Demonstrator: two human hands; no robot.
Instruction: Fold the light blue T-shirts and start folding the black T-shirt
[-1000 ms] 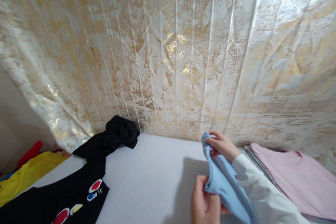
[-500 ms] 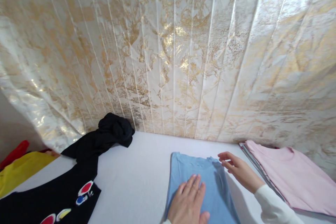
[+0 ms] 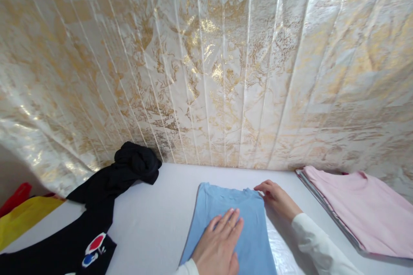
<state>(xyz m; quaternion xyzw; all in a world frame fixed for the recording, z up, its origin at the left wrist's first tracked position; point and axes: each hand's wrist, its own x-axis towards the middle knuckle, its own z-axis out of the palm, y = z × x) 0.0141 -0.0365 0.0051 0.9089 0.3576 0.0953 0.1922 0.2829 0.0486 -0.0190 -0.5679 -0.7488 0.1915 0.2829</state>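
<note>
A folded light blue shirt (image 3: 226,206) lies flat on the white table (image 3: 161,223) in front of me. My left hand (image 3: 219,245) rests flat on it, fingers stretched out and together. My right hand (image 3: 275,197) touches the shirt's upper right corner by the collar, fingers curled at the cloth's edge. A white sleeve covers my right forearm.
A black garment (image 3: 106,197) with red, blue and yellow patches sprawls at the left, beside yellow (image 3: 22,219) and red (image 3: 14,197) cloth. A stack of folded clothes topped by a pink shirt (image 3: 361,210) sits at the right. A gold-and-white curtain (image 3: 206,64) hangs behind the table.
A second ago both hands held the blue shirt up off the table; now it lies flat, with my left hand pressing it and my right hand at its corner.
</note>
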